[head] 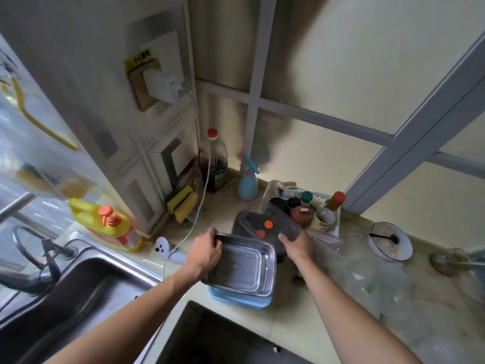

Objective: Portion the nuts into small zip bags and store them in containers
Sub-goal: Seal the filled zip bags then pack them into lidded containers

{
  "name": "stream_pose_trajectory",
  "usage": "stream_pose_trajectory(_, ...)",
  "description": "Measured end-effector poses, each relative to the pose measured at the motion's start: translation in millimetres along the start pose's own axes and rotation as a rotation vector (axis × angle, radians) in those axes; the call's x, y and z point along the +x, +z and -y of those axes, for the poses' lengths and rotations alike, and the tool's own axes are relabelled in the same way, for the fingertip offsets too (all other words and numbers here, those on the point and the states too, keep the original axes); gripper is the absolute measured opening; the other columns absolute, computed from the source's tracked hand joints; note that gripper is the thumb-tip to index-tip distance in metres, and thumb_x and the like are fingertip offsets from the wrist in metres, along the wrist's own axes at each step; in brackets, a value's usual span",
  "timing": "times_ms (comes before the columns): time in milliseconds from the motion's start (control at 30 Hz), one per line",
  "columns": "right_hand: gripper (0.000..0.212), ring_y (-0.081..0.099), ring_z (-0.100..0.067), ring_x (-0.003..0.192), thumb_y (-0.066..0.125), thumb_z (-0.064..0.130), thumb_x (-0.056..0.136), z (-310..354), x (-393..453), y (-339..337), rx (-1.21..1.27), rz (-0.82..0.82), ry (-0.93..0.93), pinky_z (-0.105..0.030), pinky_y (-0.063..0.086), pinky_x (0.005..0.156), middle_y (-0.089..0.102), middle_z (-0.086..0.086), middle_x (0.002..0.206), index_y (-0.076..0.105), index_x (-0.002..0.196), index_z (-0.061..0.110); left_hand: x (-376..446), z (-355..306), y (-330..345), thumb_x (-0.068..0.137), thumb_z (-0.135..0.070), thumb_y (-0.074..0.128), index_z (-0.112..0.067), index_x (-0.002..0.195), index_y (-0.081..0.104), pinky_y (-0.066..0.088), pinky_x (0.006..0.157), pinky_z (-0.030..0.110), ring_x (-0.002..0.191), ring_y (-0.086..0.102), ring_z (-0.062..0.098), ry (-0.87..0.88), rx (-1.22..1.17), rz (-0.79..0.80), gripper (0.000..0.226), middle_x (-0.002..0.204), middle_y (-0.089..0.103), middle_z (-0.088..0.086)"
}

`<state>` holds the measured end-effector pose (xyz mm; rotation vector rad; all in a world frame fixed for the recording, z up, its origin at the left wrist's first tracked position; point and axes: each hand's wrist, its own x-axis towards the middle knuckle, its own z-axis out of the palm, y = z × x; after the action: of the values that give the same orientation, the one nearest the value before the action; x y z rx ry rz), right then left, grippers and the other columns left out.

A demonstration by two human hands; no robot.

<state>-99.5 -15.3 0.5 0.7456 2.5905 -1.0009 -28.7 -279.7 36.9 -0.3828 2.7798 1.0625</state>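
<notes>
While you are standing at the counter (301,324), both of your hands are holding storage containers.

Item one: your left hand (207,252) is gripping the far left corner of the steel tray (242,266), fingers curled over its rim; the tray is nesting another steel tray inside and sitting on a blue container (240,300). Item two: your right hand (295,244) is grasping the near right edge of the clear lidded container (265,227), which is tilting just behind the steel tray and carrying two orange round spots. Item three: a white basket (273,189) of bottles is standing behind it. Item four: a bowl (391,241) holding a spoon is resting to the right, well apart. Item five: clear plastic bags (367,279) are lying on the counter at right; nuts cannot be made out.
</notes>
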Motion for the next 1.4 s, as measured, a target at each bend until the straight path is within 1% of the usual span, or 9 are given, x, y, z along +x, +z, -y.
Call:
stream_pose_trajectory(167,0.047,0.061,-0.037,0.116,0.057,0.047,0.1,-20,-8,-12,-0.03,0.007,-0.059,-0.038,0.048,0.092,0.065,-0.016,0.125,0.059,0.123,0.007,-3,-6,-5,0.092,-0.022,0.05,-0.017,0.09,0.051,0.041,0.072,0.031,0.091,0.062,0.035,-0.026,0.003,0.009,0.005,0.099,0.069,0.016)
stream_pose_trajectory(300,0.02,0.059,-0.029,0.087,0.054,0.031,0.101,-54,-7,-33,-0.139,-0.211,-0.226,-0.034,0.049,0.071,0.065,-0.013,0.107,0.061,0.102,0.012,-6,-17,-2,0.088,-0.03,0.049,-0.017,0.097,0.059,0.047,0.083,0.035,0.098,0.061,0.032,-0.073,0.002,-0.05,0.019,0.106,0.065,0.011)
stream_pose_trajectory(433,0.024,0.061,-0.032,0.094,0.064,0.025,0.093,-87,1,-53,-0.342,-0.399,-0.401,-0.038,0.05,0.074,0.061,-0.016,0.108,0.063,0.106,0.005,-15,-26,6,0.088,-0.031,0.053,-0.013,0.113,0.06,0.048,0.089,0.041,0.102,0.057,0.032,-0.105,0.07,-0.268,0.032,0.112,0.059,0.011)
stream_pose_trajectory(667,0.066,0.056,-0.033,0.122,0.07,0.051,0.087,-116,19,-73,-0.468,-0.051,-0.243,-0.044,0.047,0.097,0.06,-0.014,0.131,0.05,0.137,0.014,-33,-62,26,0.083,-0.024,0.055,-0.012,0.111,0.058,0.04,0.095,0.045,0.114,0.045,0.029,0.068,0.148,-0.57,0.031,0.121,0.052,0.008)
stream_pose_trajectory(833,0.05,0.05,-0.032,0.121,0.064,0.061,0.089,-116,30,-83,-0.566,0.017,-0.213,-0.04,0.047,0.095,0.054,-0.012,0.13,0.067,0.116,0.019,-43,-90,44,0.083,-0.014,0.065,-0.015,0.114,0.056,0.037,0.1,0.044,0.121,0.04,0.027,0.143,0.149,-0.594,0.033,0.127,0.046,0.005)
stream_pose_trajectory(1000,0.03,0.061,-0.019,0.079,0.069,0.036,0.089,-92,33,-92,-0.484,0.29,-0.356,-0.031,0.055,0.077,0.055,0.003,0.075,0.052,0.067,0.024,-51,-111,61,0.079,-0.019,0.056,-0.017,0.113,0.058,0.037,0.094,0.039,0.117,0.042,0.026,0.23,0.155,-0.566,0.033,0.124,0.048,0.003)
stream_pose_trajectory(1100,0.026,0.054,-0.009,0.06,0.068,0.017,0.082,-69,19,-108,-0.333,0.402,-0.51,-0.025,0.042,0.056,0.051,0.006,0.066,0.046,0.07,0.023,-54,-119,68,0.079,-0.029,0.042,-0.018,0.107,0.061,0.04,0.086,0.037,0.109,0.049,0.025,0.263,0.123,-0.508,0.035,0.113,0.057,0.002)
stream_pose_trajectory(1233,0.024,0.053,-0.014,0.061,0.067,0.017,0.08,-32,5,-128,-0.183,0.488,-0.723,-0.03,0.042,0.063,0.049,0.008,0.062,0.047,0.071,0.026,-51,-119,74,0.08,-0.03,0.053,-0.021,0.108,0.06,0.047,0.09,0.041,0.101,0.059,0.018,0.328,0.004,-0.24,0.03,0.104,0.066,-0.007)
stream_pose_trajectory(1400,0.008,0.054,-0.023,0.051,0.065,0.025,0.089,20,-21,-146,0.047,0.634,-0.836,-0.039,0.045,0.056,0.061,0.005,0.057,0.059,0.084,0.025,-60,-131,63,0.083,-0.067,0.062,-0.027,0.123,0.062,0.048,0.097,0.027,0.107,0.063,0.003,0.28,-0.254,0.057,0.057,0.115,0.068,-0.015)
